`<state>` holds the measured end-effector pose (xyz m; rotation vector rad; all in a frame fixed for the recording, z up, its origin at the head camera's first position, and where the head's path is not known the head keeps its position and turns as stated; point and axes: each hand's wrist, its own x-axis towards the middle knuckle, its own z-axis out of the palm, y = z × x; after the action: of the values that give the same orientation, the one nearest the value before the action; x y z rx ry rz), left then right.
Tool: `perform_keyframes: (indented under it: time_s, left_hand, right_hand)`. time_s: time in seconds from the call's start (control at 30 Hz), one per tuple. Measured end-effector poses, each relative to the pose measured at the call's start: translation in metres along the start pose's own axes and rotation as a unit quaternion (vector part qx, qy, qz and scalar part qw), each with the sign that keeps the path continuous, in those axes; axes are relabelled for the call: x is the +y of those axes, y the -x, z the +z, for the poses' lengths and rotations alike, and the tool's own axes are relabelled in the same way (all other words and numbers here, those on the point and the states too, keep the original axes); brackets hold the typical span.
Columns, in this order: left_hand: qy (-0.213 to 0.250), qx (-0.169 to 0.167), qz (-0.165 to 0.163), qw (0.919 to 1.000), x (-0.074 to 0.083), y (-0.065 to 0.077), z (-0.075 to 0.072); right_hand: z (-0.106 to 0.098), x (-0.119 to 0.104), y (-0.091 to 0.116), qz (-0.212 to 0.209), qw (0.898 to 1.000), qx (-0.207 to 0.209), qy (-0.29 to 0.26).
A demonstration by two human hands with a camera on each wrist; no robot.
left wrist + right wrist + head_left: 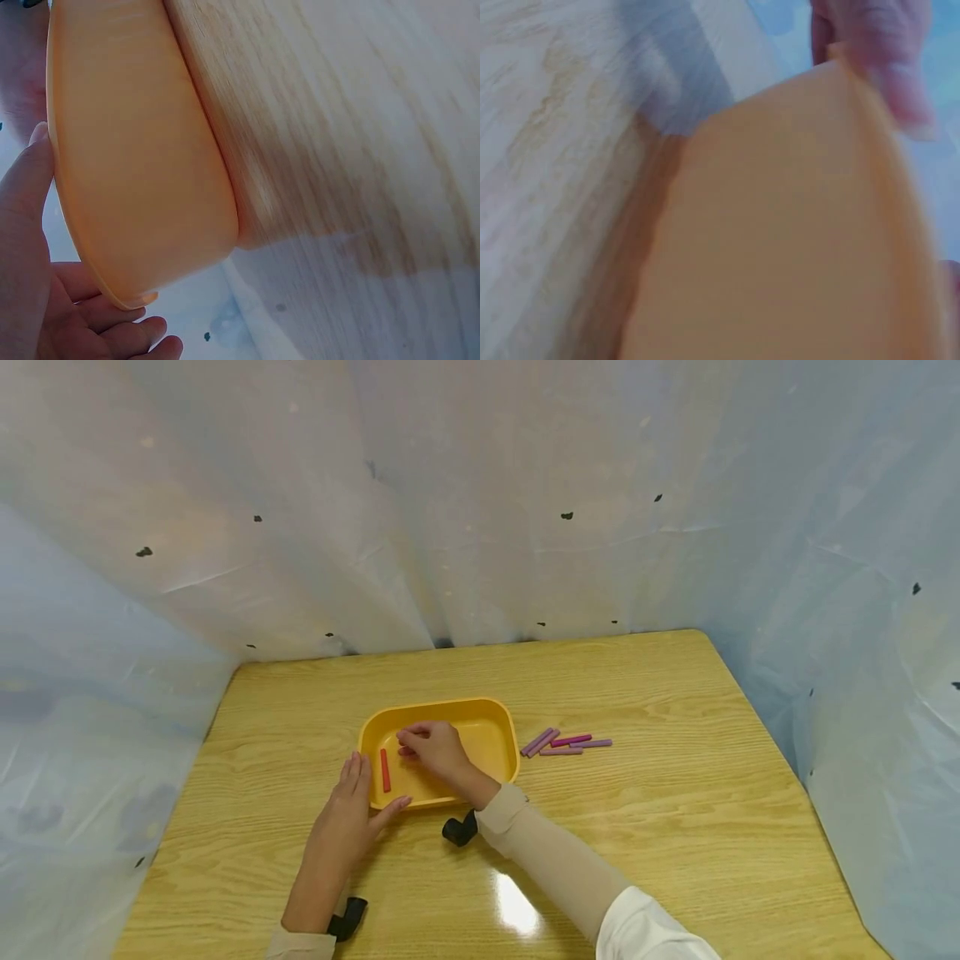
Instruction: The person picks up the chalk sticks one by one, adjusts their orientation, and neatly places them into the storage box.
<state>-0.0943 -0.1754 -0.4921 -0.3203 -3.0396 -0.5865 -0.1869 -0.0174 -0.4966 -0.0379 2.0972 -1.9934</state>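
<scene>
one yellow tray [487,743] was set on a wood-grained bench [675,827], and a red stick [386,770] was laid inside it, near its left end. the tray's near left corner was flanked by the left hand [347,806], whose thumb and fingers were spread apart, the fingers being rested along the left rim and the thumb on the near rim. the right hand [441,752] was held over the tray, to the right of the red stick; its fingers were bent and brought close together, but whether anything was pinched between them could not be told. five purple and magenta sticks [572,740] were grouped on the bench just beside the tray's right end. the bench was backed by a pale, dark-spotted sheet [450,527].
</scene>
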Motion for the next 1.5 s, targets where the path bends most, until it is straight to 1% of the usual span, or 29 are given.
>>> perform_keyframes:
  time_s: [0.17, 0.27, 0.33, 0.47, 0.53, 0.6, 0.67, 0.73, 0.8, 0.93, 1.07, 1.17, 1.2, 1.27, 1.33, 1.4, 1.5]
  left_hand:
    - [0.0, 0.002, 0.0, 1.0, 0.0, -0.001, 0.0]
    - [0.002, 0.0, 0.0, 1.0, 0.0, 0.0, 0.0]
    - [0.004, -0.003, -0.002, 1.0, 0.001, 0.0, 0.001]
    - [0.006, -0.004, -0.002, 1.0, 0.002, 0.001, 0.0]
    - [0.004, -0.003, -0.003, 1.0, 0.002, 0.001, 0.0]
    - [0.003, 0.0, -0.001, 1.0, 0.002, 0.002, 0.0]
    - [0.003, 0.001, 0.001, 1.0, 0.002, 0.003, -0.001]
    - [0.004, 0.003, 0.005, 1.0, 0.002, 0.004, -0.001]
    - [0.005, 0.006, 0.008, 0.9999, 0.002, 0.004, -0.001]
    - [0.005, 0.014, 0.015, 0.9998, 0.002, 0.005, -0.001]
    - [0.005, 0.015, 0.018, 0.9997, 0.003, 0.005, -0.002]
    - [0.007, 0.013, 0.018, 0.9997, 0.004, 0.005, -0.002]
    - [0.007, 0.013, 0.018, 0.9997, 0.004, 0.005, -0.002]
    - [0.008, 0.013, 0.018, 0.9997, 0.005, 0.006, -0.002]
    - [0.007, 0.015, 0.019, 0.9997, 0.005, 0.006, -0.002]
    - [0.006, 0.015, 0.019, 0.9997, 0.005, 0.006, -0.002]
    - [0.005, 0.011, 0.013, 0.9998, 0.006, 0.005, -0.003]
  right_hand:
    - [-0.013, -0.014, 0.009, -0.02, 0.999, -0.027, -0.02]
    - [-0.025, -0.022, 0.019, -0.034, 0.998, -0.048, -0.011]
    - [-0.035, -0.028, 0.027, -0.047, 0.997, -0.064, -0.003]
    - [-0.057, -0.047, 0.046, -0.07, 0.994, -0.082, 0.014]
    - [-0.069, -0.054, 0.054, -0.079, 0.993, -0.085, 0.017]
    - [-0.082, -0.056, 0.058, -0.086, 0.993, -0.082, 0.013]
    - [-0.095, -0.052, 0.06, -0.086, 0.993, -0.075, 0.001]
    - [-0.11, -0.044, 0.06, -0.083, 0.994, -0.064, -0.011]
    - [-0.124, -0.035, 0.059, -0.083, 0.995, -0.05, -0.006]
    - [-0.15, -0.02, 0.06, -0.078, 0.996, -0.023, 0.044]
    - [-0.173, -0.005, 0.065, -0.075, 0.995, -0.007, 0.072]
    - [-0.189, 0.006, 0.071, -0.083, 0.992, 0.0, 0.099]
    - [-0.194, 0.009, 0.072, -0.091, 0.989, 0.003, 0.117]
    - [-0.203, 0.014, 0.076, -0.094, 0.982, 0.013, 0.166]
    - [-0.211, 0.018, 0.079, -0.1, 0.97, 0.021, 0.22]
    - [-0.218, 0.022, 0.081, -0.104, 0.953, 0.034, 0.282]
    - [-0.224, 0.027, 0.083, -0.12, 0.919, 0.038, 0.373]
